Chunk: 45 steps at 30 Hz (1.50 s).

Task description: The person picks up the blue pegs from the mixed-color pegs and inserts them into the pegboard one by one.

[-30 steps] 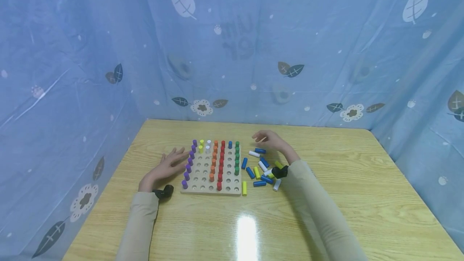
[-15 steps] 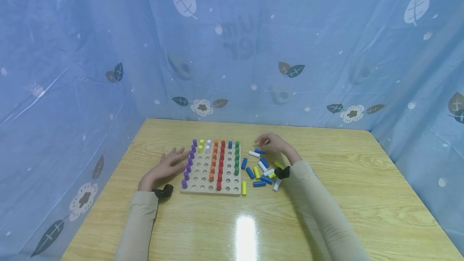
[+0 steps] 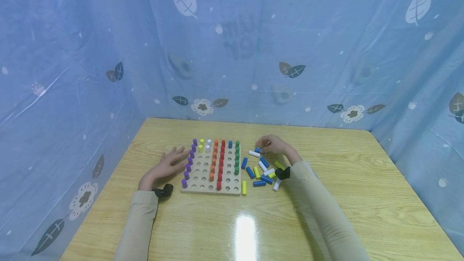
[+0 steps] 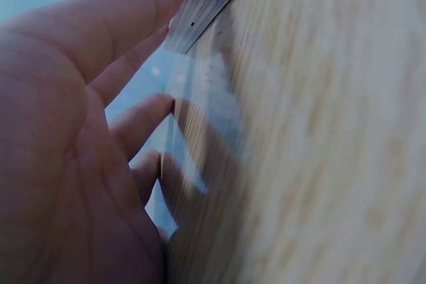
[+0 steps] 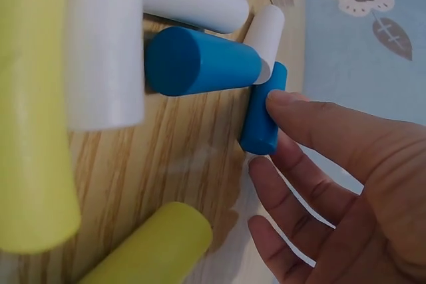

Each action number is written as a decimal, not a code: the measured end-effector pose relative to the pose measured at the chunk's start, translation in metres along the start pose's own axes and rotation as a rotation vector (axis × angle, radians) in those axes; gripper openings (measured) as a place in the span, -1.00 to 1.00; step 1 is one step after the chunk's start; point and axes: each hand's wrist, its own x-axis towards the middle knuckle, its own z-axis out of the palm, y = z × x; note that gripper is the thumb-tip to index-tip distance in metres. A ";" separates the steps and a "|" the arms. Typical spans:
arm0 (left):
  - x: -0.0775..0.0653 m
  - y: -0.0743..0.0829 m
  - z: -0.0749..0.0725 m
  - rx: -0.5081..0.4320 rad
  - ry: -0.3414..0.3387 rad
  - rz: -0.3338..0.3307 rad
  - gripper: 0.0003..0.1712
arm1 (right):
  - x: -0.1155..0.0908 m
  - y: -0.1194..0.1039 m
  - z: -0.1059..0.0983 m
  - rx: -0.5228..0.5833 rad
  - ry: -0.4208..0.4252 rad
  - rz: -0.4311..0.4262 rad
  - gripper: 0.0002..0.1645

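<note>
1. Right hand: The person's right hand (image 3: 272, 145) pinched a smooth blue cylindrical peg (image 5: 260, 119), apparently painted wood, between thumb and index finger. The remaining fingers were loosely bent and held nothing.
2. Peg position: The pinched peg lay on its side beneath the fingertips, left of the palm. Its long axis ran roughly left to right in the head view. A white cylindrical peg (image 5: 268, 34) lay just beside it.
3. Left hand: The left hand (image 3: 168, 166) was spread wide, fingers extended, holding nothing. It lay beside the board's left edge; contact could not be confirmed.
4. Board: A pale wooden pegboard (image 3: 203, 191) lay between the hands, left of the pinched peg. The right hand was nearer that peg; the left was across the board. One standing blue peg (image 3: 230, 144) occupied the far end of the column between the red pegs (image 3: 221, 162) and green pegs (image 3: 237, 163).
5. Surface: Loose blue, white and yellow pegs lay right of the board on a glossy wood-grain table (image 3: 195, 224).
6. Room: A blue leaf-and-flower curtain (image 3: 232, 83) enclosed the back and sides.
</note>
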 end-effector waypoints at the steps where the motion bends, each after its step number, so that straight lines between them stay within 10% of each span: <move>1: 0.000 0.000 0.000 -0.002 -0.001 0.001 -0.40 | 0.000 0.001 0.001 -0.001 0.004 0.000 -0.67; 45: 0.001 -0.004 0.001 -0.005 -0.027 -0.033 -0.38 | -0.004 -0.004 0.004 0.036 0.145 0.049 -0.63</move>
